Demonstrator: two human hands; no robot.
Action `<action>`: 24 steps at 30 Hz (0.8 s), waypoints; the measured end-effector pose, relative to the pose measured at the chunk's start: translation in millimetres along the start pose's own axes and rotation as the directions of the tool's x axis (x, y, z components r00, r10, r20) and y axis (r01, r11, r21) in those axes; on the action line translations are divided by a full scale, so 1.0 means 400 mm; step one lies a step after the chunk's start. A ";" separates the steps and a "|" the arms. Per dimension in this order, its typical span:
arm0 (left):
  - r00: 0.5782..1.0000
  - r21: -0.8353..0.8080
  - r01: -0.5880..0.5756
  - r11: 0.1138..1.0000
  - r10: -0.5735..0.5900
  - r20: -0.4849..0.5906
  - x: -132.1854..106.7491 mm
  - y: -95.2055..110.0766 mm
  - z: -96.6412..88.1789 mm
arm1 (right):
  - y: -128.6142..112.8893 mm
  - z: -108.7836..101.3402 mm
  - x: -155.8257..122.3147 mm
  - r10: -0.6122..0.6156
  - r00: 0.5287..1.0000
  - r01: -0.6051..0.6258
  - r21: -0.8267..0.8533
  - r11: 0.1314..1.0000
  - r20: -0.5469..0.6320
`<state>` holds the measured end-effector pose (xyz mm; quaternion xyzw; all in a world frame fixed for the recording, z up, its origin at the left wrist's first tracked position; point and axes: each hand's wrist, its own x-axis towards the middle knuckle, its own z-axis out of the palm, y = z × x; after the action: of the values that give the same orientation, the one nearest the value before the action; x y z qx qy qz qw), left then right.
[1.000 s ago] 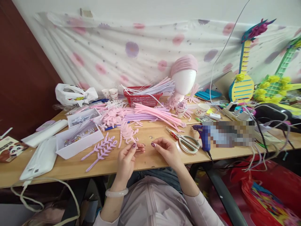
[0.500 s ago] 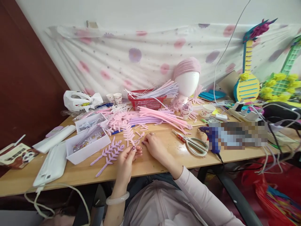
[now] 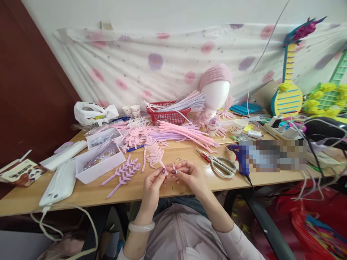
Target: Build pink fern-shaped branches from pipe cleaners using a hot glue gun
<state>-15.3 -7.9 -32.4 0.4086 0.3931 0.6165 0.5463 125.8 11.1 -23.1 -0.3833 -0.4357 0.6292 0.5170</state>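
My left hand is closed in a pinch on the stem of a pink pipe-cleaner frond, whose looped leaves point away from me over the table. Right beside it, my right hand pinches a short pink pipe-cleaner piece, mostly covered by the fingers, close to the frond's stem. The fingertips of both hands nearly meet above the table's front edge. Two purple pipe-cleaner fronds lie left of my left hand. Scissors rest to the right of my right hand.
Behind the hands lie pink pipe cleaners and a red basket of more. A white box of beads stands left. Rightward are a glue gun and its cord. A foam head stands at the back.
My right hand has come back from the small pieces on the table to meet my left hand, fingers now pinched. The left hand and pink frond have shifted slightly right and nearer.
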 end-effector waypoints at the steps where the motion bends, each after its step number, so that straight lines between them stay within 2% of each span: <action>1: 1.000 0.012 0.001 1.000 -0.001 -0.004 -0.001 -0.003 0.002 | 0.000 -0.002 -0.004 0.000 1.000 0.001 0.020 1.000 -0.010; 4: 1.000 -0.005 0.009 1.000 -0.009 -0.026 -0.001 -0.006 0.009 | 0.002 -0.011 -0.016 0.012 1.000 -0.014 0.077 0.997 0.026; 6: 0.999 -0.046 0.028 0.999 -0.029 -0.030 0.000 -0.005 0.016 | 0.004 -0.020 -0.022 0.079 0.988 -0.095 0.118 0.988 0.130; 9: 0.997 -0.092 0.071 0.993 -0.072 -0.009 -0.001 -0.005 0.029 | 0.006 -0.033 -0.029 0.188 0.913 -0.265 0.176 0.948 0.361; 11: 0.995 -0.108 0.100 0.989 -0.099 0.011 -0.004 -0.006 0.035 | 0.006 -0.037 -0.033 0.207 0.863 -0.328 0.198 0.924 0.460; 13: 0.994 -0.106 0.110 0.988 -0.108 0.022 -0.008 -0.008 0.039 | 0.005 -0.036 -0.037 0.224 0.847 -0.367 0.225 0.903 0.483; 16: 0.996 -0.074 0.089 0.993 -0.088 0.019 -0.012 -0.010 0.039 | 0.006 -0.029 -0.043 0.248 0.854 -0.400 0.271 0.876 0.458; 24: 0.993 -0.109 0.117 0.987 -0.114 0.037 -0.020 -0.005 0.041 | 0.016 -0.011 -0.059 0.203 0.888 -0.357 0.338 0.871 0.412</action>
<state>1.4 -15.0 -28.9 0.3637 0.3728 0.5982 0.6090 132.0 -12.0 -29.8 -0.2047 -0.3225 0.8347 0.3967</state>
